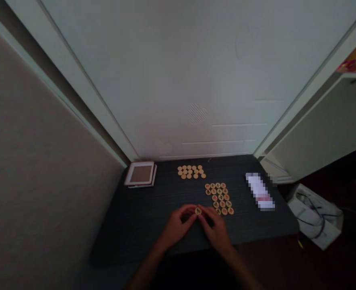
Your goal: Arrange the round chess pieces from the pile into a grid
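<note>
Between the fingertips of both hands is a round wooden Chinese chess piece [198,211], its dark-marked face turned up. My left hand [179,223] pinches it from the left, and my right hand [214,225] pinches it from the right. Just beyond my right hand lie several marked chess pieces [221,197] in rows, some with red characters and some with dark ones. Farther back, several plain-faced pieces [189,172] form another group. My right fingers partly cover the nearest marked pieces.
On the dark table [135,217], two stacked frame-like flat objects [140,174] lie at the back left. A blurred-out white item [260,191] is at the right. A white panel [178,80] rises behind; a white box with cables [316,217] stands beyond the right edge.
</note>
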`<state>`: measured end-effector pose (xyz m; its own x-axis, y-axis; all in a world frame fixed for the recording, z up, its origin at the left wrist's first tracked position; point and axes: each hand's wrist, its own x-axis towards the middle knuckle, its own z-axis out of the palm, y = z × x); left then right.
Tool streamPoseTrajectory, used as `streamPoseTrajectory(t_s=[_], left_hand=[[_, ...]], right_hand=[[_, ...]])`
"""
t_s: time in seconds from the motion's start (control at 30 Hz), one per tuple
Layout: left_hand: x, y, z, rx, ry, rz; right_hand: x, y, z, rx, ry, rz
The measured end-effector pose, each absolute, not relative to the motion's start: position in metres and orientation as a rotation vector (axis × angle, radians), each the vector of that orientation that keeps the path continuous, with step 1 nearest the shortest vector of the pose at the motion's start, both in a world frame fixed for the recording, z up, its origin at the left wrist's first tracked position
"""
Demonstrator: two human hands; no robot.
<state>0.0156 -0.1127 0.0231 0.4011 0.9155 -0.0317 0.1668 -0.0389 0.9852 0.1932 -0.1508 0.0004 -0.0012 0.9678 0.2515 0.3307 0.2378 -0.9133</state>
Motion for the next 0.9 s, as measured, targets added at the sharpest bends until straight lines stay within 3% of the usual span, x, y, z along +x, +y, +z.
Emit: streamPoseTrajectory(t_s=[0.4, 0.9], left_hand=[[0.012, -0.12, 0.03, 2.064, 1.046, 0.858], [0.038, -0.103, 0.035, 2.178, 0.923, 0.862]], right_hand=[[0.192, -0.153, 0.001, -1.284, -1.191, 1.121], [0.239, -0.162, 0.008, -1.487, -1.274, 0.682]])
